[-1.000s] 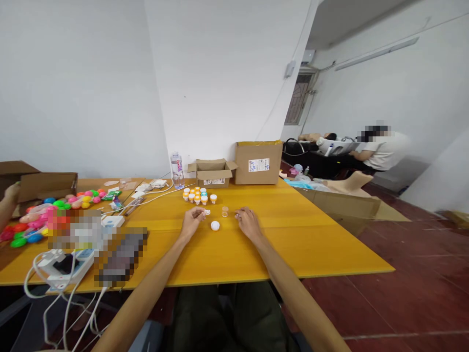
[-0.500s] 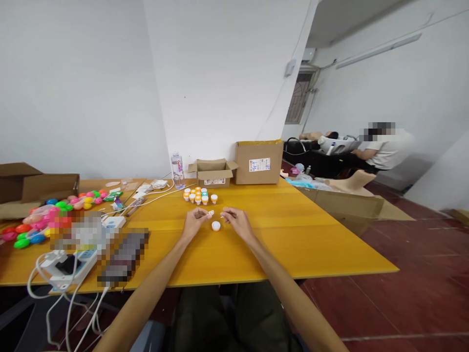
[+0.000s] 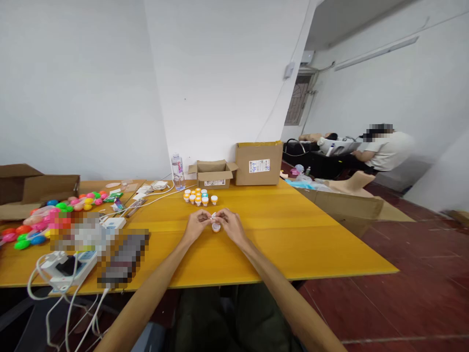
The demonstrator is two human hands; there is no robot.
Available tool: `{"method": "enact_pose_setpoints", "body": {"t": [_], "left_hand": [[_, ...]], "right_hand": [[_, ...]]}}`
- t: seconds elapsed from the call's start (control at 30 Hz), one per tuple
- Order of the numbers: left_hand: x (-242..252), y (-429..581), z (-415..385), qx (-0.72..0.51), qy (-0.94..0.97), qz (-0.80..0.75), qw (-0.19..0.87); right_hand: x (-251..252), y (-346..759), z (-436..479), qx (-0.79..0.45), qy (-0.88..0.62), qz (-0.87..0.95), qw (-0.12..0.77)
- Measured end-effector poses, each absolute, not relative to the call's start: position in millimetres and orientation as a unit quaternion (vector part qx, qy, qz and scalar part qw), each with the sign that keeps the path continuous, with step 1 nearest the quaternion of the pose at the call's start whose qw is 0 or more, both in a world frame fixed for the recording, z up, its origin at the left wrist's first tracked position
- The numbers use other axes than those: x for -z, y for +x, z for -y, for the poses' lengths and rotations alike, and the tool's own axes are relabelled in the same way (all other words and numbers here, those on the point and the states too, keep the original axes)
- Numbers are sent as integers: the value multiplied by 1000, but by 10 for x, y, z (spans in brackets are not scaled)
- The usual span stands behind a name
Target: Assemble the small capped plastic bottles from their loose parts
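Over the table, my left hand (image 3: 199, 225) pinches a small white piece (image 3: 213, 215), too small to make out in detail. My right hand (image 3: 229, 226) meets it from the other side, thumb and fingertips closed at the same piece; what exactly they grip is hidden. Just below the fingertips a small white cup (image 3: 216, 228) stands on the table, partly covered by the fingers. Beyond the hands is a cluster of small tubs (image 3: 198, 200) with orange, white and teal parts, and one similar tub (image 3: 214, 200) stands slightly apart on the right.
Behind the tubs are an open carton (image 3: 213, 176), a larger cardboard box (image 3: 258, 164) and a water bottle (image 3: 178, 172). At left lie colourful plastic balls (image 3: 44, 220), a power strip (image 3: 82, 261) with cables and a dark blurred-out object (image 3: 124, 256). A person (image 3: 386, 149) sits far right.
My right hand has moved left, and its fingertips now meet those of my left hand at the white piece. Both hands hang over the cup, which they now partly cover.
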State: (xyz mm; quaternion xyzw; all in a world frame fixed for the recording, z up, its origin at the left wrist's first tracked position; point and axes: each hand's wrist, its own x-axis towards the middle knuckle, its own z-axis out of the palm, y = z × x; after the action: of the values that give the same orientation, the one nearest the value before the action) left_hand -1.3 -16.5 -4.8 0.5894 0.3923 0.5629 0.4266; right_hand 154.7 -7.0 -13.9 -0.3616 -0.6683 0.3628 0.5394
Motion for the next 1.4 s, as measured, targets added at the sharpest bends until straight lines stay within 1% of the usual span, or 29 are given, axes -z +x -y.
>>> {"method": "enact_pose_setpoints", "body": {"t": [0.23, 0.9, 1.4], "left_hand": [[75, -2, 167, -546, 617, -397, 405], [50, 2, 172, -554, 617, -388, 402], [22, 13, 196, -538, 618, -391, 419]], "right_hand": [[97, 1534, 101, -365, -368, 655, 549], [143, 1510, 100, -351, -363, 626, 594], [108, 1520, 136, -345, -372, 643, 574]]}}
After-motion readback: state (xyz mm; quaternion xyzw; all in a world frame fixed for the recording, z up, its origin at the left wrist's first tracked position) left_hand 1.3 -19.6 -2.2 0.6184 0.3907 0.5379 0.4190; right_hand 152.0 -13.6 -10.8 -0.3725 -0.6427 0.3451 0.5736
